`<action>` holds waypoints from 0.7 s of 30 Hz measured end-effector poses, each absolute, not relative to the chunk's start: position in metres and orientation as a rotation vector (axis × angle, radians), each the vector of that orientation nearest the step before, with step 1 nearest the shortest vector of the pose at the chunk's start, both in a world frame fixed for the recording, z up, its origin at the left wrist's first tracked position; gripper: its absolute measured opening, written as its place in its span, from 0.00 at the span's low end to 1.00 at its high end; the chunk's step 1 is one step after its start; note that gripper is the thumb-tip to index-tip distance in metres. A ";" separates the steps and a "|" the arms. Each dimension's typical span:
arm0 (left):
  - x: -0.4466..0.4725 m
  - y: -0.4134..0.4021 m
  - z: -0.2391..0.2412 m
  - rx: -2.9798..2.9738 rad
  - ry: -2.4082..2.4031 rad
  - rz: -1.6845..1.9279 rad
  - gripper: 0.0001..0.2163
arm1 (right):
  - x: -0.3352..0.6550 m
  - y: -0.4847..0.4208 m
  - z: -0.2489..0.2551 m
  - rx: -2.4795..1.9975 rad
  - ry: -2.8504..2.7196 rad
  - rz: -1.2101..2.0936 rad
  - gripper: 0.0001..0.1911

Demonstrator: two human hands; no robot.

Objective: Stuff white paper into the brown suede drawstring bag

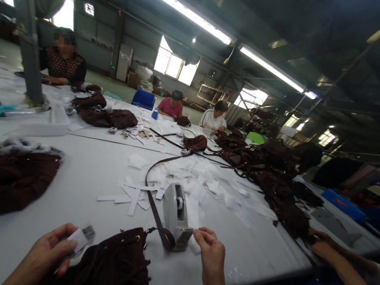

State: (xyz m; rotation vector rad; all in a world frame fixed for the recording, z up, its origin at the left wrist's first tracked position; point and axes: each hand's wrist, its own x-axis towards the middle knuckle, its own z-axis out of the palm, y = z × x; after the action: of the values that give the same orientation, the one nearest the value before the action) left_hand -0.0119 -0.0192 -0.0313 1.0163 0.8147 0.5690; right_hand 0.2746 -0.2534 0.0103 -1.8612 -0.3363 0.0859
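My left hand (48, 250) is closed on a small white and grey paper tag (80, 239) at the near edge of the white table (80, 183). Beside it lies a dark brown suede bag (114, 269) with a fringe and a long strap (155, 204). My right hand (211, 250) pinches at the front of a grey tape dispenser (177, 214), fingers pressed together on the clear tape end. The dispenser stands just beyond the bag.
White paper strips and scraps (132, 196) litter the middle of the table. Heaps of brown bags lie at the left (2, 176) and right (271, 173). Another person's hand (320, 245) rests at the right edge. Three people sit at the far side.
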 end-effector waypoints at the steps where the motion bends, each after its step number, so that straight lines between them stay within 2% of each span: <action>1: -0.012 -0.018 -0.032 1.014 0.814 0.567 0.19 | 0.272 -0.256 0.009 -1.868 -0.323 0.092 0.18; 6: -0.012 -0.016 -0.039 0.994 0.840 0.544 0.20 | 0.261 -0.265 -0.011 -1.891 -0.279 0.150 0.19; 14: -0.013 -0.013 -0.039 0.968 0.764 0.508 0.18 | 0.258 -0.262 -0.040 -1.940 -0.290 0.227 0.29; 21: -0.013 -0.012 -0.026 0.930 0.681 0.551 0.13 | 0.264 -0.267 -0.041 -2.083 -0.263 0.190 0.28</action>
State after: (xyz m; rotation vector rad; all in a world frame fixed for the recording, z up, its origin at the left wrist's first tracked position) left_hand -0.0134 -0.0116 -0.0259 0.9298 0.6809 0.5514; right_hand 0.2643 -0.2668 -0.0407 -2.0833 -0.2625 0.1902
